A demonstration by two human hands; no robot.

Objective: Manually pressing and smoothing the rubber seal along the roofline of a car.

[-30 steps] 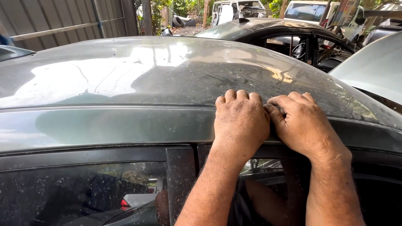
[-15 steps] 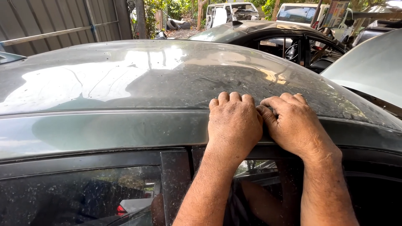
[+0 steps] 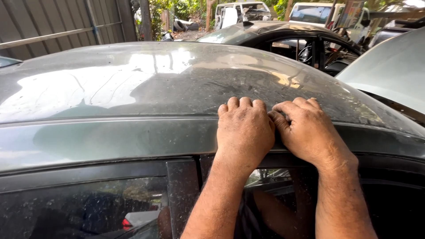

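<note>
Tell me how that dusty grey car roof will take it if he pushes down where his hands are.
Probably stiff: both hands press near the roof's edge rail, where panels flex least. The dusty film could make fingers slide. It looks unlikely to dent there.

Left hand (image 3: pixel 245 131) and right hand (image 3: pixel 305 129) side by side, fingers curled on the dusty grey-green car roof (image 3: pixel 146 84) edge, perhaps gripping a trim strip, dark side window (image 3: pixel 84 208) below
</note>
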